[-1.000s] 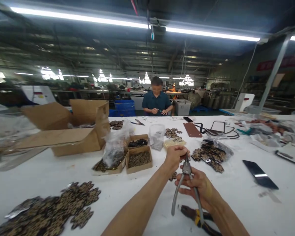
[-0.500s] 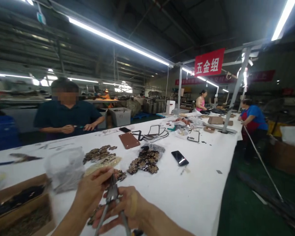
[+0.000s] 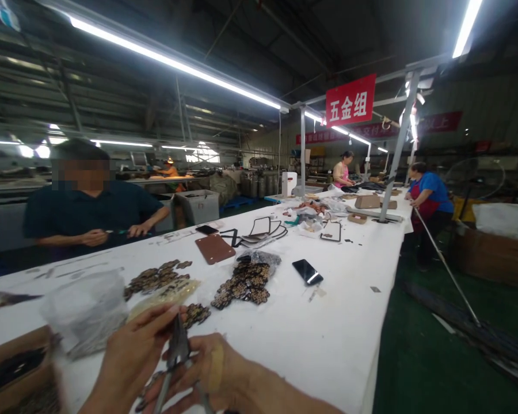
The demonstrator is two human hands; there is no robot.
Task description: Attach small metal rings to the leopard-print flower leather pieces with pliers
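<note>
A pair of metal pliers is in my right hand, whose fingers wrap the handles; a tan strip sticks to the back of that hand. My left hand is pinched at the pliers' jaws, and whatever it holds there is too small and hidden to name. Just beyond the hands lies a small heap of dark, flower-shaped pieces. A larger pile of flower-shaped pieces spills from a clear bag, and another pile lies further left. Between them is a yellowish bag.
At left are a cloudy plastic bag and a cardboard box with dark parts. A phone, a brown panel and black frames lie on the white table. A co-worker sits opposite.
The view has turned slightly right, so everything appears shifted left. Both hands keep the same hold at the pliers.
</note>
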